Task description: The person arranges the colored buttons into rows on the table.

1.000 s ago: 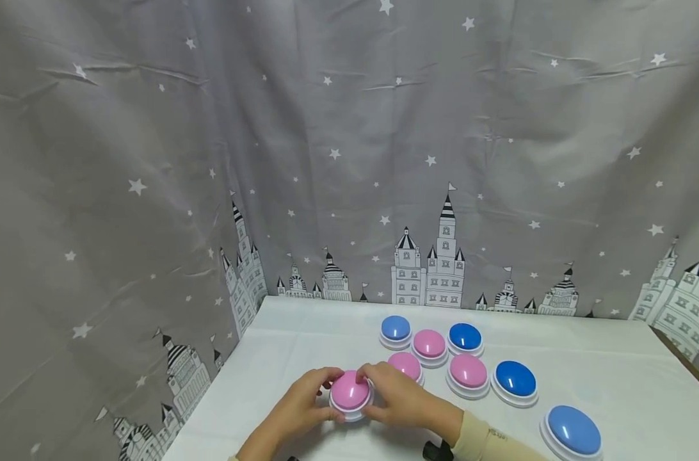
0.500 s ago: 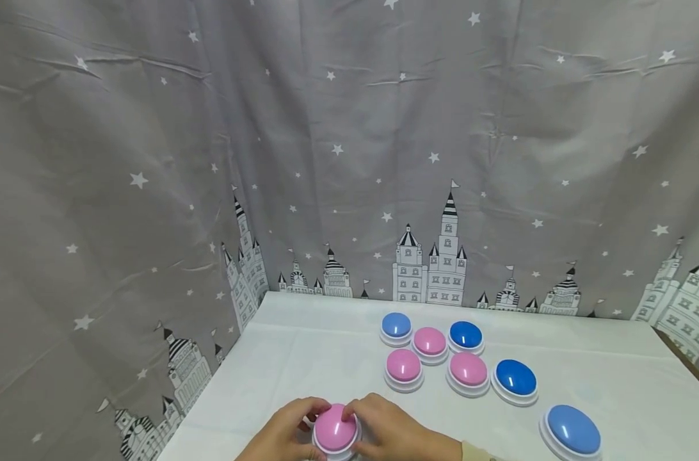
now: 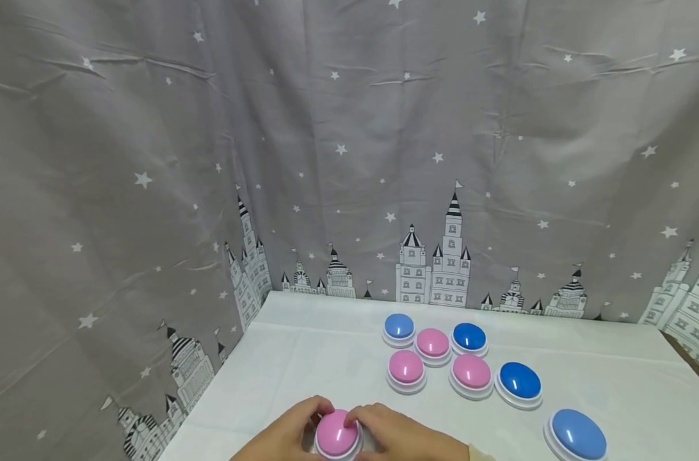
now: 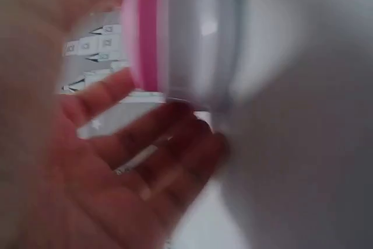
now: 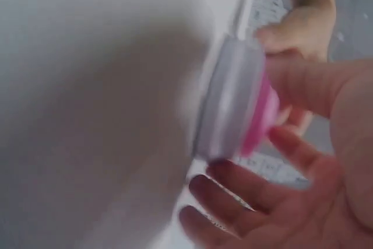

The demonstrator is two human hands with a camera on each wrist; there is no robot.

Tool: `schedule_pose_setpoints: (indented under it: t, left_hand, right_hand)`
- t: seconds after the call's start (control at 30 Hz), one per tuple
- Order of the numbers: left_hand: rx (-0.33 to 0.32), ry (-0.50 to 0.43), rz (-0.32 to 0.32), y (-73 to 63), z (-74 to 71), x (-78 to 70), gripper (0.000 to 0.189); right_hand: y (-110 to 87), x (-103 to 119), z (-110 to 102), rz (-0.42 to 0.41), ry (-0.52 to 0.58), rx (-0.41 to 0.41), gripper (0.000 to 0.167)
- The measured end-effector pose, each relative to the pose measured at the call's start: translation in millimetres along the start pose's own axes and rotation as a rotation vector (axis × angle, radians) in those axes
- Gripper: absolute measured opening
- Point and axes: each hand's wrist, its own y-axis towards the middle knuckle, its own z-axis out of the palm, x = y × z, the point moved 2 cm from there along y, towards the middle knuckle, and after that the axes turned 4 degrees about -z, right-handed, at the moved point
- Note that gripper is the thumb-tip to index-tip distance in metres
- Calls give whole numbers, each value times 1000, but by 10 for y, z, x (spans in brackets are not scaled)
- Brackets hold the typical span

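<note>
A round push button [image 3: 337, 433] with a pink dome and white base sits at the near edge of the head view, between both hands. My left hand [image 3: 292, 432] grips it from the left, thumb and fingers spread around its side. From the right, my right hand [image 3: 404, 435] holds the same button, its index finger bent onto the dome. In the left wrist view the button's base [image 4: 198, 33] stands close against the white surface. The right wrist view shows the pink dome [image 5: 262, 115] with fingertips at the base's edge.
Farther back on the white table [image 3: 303, 346] stand more pink buttons [image 3: 406, 367] and dark blue buttons [image 3: 519, 380]. Lighter blue buttons stand at the back [image 3: 399, 326] and the near right [image 3: 578, 434]. A grey curtain [image 3: 338, 128] with castles hangs behind.
Both hands have brought the pink button toward the near edge and slightly left, away from the pink button behind it. Over the last half second it has hardly moved. The other buttons stayed put.
</note>
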Motion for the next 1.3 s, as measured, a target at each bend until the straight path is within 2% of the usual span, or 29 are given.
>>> schedule_pose_setpoints:
  t: [0.07,0.17,0.23,0.43,0.63,0.8,0.93,1.0,1.17,1.3]
  left_hand:
    - [-22,117,-5,71,-13,-107,61]
    - [-66,287,6,255,-24,-263,66]
    - [-77,346,19,397,-20,-341,67]
    - [-73,375,85,823,48,-453,65]
    - [-77,358,83,1197,120,-489,61]
    - [-79,324,105,1478,177,-476,61]
    - [-72,307,97,1620,240,-417,64]
    - [-63,296,104,1679,272,-393,65]
    - [-43,291,187,1746,315,-372,61]
    - [-34,291,239,1760,304,-381,59]
  right_hand:
    - [-17,-22,-99,35,9,-20,39]
    - [-45,-74,-295,86,-8,-116,35]
    - [-69,-122,-418,128,3,-182,32]
    - [-209,-283,-693,178,34,-275,25]
    - [-356,-451,-885,223,-17,-314,26]
    - [-411,-581,-934,284,-38,-346,27]
    - [-402,-640,-883,336,-28,-351,30]
    - [-394,-658,-860,338,-22,-340,34]
    - [-381,-666,-813,331,-3,-300,45]
    - [-368,-632,-812,320,18,-300,46]
